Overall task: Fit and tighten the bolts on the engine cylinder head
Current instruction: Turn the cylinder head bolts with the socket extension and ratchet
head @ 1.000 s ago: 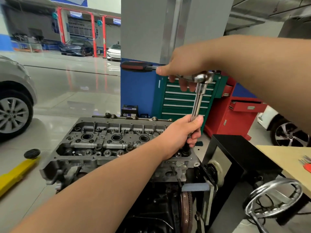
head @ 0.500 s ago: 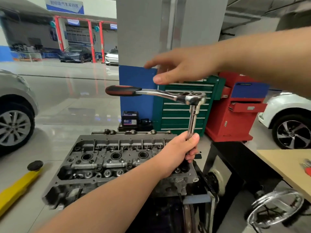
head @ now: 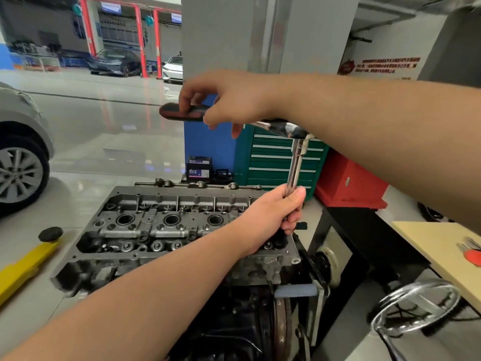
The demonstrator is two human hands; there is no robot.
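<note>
We see bright, even indoor light, glare on the glossy floor (head: 104, 131), and wide-angle bending with slight blur at the edges.

Car workshop: tool cabinet (head: 281, 162), parked cars (head: 22, 157), lift posts (head: 139, 35).

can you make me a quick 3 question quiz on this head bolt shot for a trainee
1. True or false: the left hand grips the extension bar just above the cylinder head.
2. What does the right hand touch? A) the green tool cabinet B) the ratchet handle C) the yellow lift arm
3. Fill in: the extension bar enters the cylinder head at its ____ end, as the person sees it.

Key
1. True.
2. B; the fingers curl over the red and black grip.
3. Right. The socket and bolt are hidden behind the left hand.
</note>
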